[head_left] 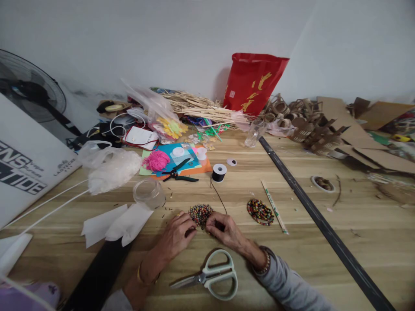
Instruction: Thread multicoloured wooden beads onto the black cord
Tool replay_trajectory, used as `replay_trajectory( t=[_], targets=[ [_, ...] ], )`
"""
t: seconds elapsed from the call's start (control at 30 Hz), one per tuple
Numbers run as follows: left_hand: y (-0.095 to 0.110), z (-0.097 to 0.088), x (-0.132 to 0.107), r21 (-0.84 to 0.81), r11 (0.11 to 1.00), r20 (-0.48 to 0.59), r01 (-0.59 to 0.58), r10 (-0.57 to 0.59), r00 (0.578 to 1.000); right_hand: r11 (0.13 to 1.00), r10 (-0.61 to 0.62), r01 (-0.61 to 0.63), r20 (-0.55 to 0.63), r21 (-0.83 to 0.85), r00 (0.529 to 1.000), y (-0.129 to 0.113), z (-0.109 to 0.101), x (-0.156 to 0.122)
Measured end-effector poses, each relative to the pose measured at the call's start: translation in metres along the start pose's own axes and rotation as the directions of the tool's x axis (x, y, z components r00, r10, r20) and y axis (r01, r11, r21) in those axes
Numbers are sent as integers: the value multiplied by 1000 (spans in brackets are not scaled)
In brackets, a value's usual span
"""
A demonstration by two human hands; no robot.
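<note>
My left hand and my right hand rest on the wooden table, both with fingers curled and pinching a round piece of multicoloured beadwork that lies between them. A thin black thread runs from the beadwork up to a black thread spool. A second beaded oval lies to the right, beside a chopstick in its paper sleeve. Pale green scissors lie shut just below my hands.
Black pliers, pink yarn and coloured paper sit behind the beadwork. A clear plastic cup and white paper pieces lie at left. A black strip crosses the table diagonally. A red bag, straw sticks and cardboard scraps line the back.
</note>
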State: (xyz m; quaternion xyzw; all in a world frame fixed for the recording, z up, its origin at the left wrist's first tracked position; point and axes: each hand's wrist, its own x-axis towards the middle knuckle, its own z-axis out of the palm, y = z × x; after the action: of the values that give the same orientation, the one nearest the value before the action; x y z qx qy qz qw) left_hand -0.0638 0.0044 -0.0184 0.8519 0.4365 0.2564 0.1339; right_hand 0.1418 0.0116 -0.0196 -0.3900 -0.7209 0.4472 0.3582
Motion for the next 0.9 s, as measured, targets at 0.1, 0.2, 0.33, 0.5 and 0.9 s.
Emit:
replay_trajectory(
  t=[0.1, 0.2, 0.33, 0.5, 0.9],
  targets=[
    [0, -1, 0, 17, 1000, 22, 4, -4, 1000, 1000, 8, -8, 3, -1, 1000, -1, 0, 0],
    [1, -2, 0, 18, 1000, 25, 0, 0, 1000, 1000, 17, -17, 10, 10, 1000, -2, 0, 0],
    [1, -1, 0, 16, 1000, 5, -10, 10, 1000, 999, 30, -31, 8, 20, 1000, -1, 0, 0],
    [1, 0, 1, 39, 999, -20, -30, 30, 999, 993, 88, -89, 21, 83, 996, -2, 0, 2],
    [4, -3, 2, -11, 1000, -39, -11, 11, 999, 917, 192, -185, 16, 353, 981, -1, 0, 5]
  ],
)
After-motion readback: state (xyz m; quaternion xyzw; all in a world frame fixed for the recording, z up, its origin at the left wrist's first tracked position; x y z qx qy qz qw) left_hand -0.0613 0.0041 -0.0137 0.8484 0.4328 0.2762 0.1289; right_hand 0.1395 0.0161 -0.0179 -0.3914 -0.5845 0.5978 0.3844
